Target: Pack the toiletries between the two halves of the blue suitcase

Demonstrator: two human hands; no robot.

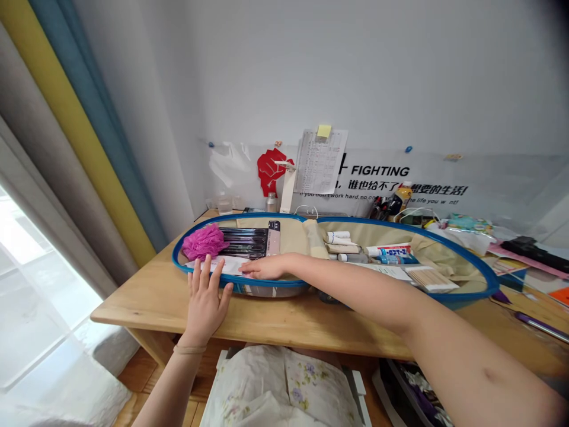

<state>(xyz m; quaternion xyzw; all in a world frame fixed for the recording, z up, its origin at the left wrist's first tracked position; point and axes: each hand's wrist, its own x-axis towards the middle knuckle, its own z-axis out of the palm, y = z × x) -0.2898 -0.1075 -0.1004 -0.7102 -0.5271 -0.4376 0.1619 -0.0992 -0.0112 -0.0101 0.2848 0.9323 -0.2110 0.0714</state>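
A beige two-part case with blue edging (249,216) lies unfolded across the wooden desk. Over the near rim of its left half, my left hand (207,305) has its fingers spread, the tips reaching a flat white packet (211,265). My right hand (267,268) reaches into the same half, fingers stretched out flat at the packet's right end; its palm side is hidden. Behind them are a pink mesh bath puff (203,242) and a dark, several-piece pack on a card (244,242). The right half holds a toothpaste box (391,251), small white tubes (338,236) and a pack of cotton swabs (431,279).
A white lamp (288,188), a small bottle (271,203) and a clear cup (224,204) stand behind the case. Pens (377,207), papers and a purple pen (542,326) lie to the right. Curtains (84,130) hang at left; an open bin (413,385) is under the desk.
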